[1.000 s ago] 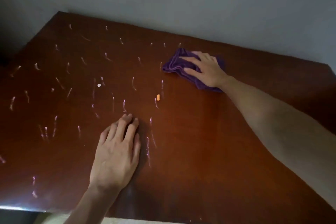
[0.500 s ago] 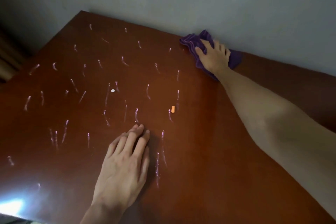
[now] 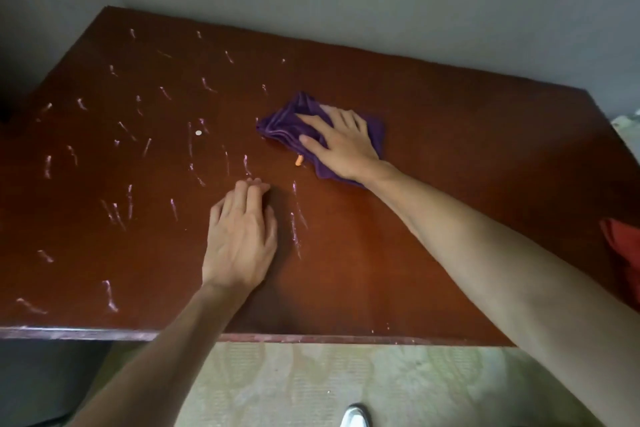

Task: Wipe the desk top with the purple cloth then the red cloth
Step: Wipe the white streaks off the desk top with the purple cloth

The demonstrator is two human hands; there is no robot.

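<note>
- Since half a second ago I see my right hand (image 3: pixel 341 146) has dragged the purple cloth (image 3: pixel 287 123) back from the far edge by the wall toward the middle of the desk top (image 3: pixel 450 156).
- Head view: the desk top is a glossy, reddish-brown wood surface with a straight near edge, and it reflects light in soft patches.
- Thin pale streaks (image 3: pixel 294 229) are scattered over the left half and centre; the right half looks clean and smooth.
- The purple cloth is soft and plush, bunched into ridged folds at its left end and flattened under my palm.
- My right hand lies flat on the cloth with fingers spread, pressing it down on the desk.
- My left hand (image 3: pixel 242 239) rests palm-down on bare wood near the front, fingers held together, holding nothing.
- A small orange piece (image 3: pixel 298 160) lies just beside the cloth's near edge; a tiny white dot (image 3: pixel 198 132) sits further left.
- The red cloth (image 3: pixel 623 253) is a crumpled mass at the desk's right edge, partly cut off.
- Below the desk I see pale patterned flooring (image 3: pixel 311 385).
- I can read no labels or writing.
</note>
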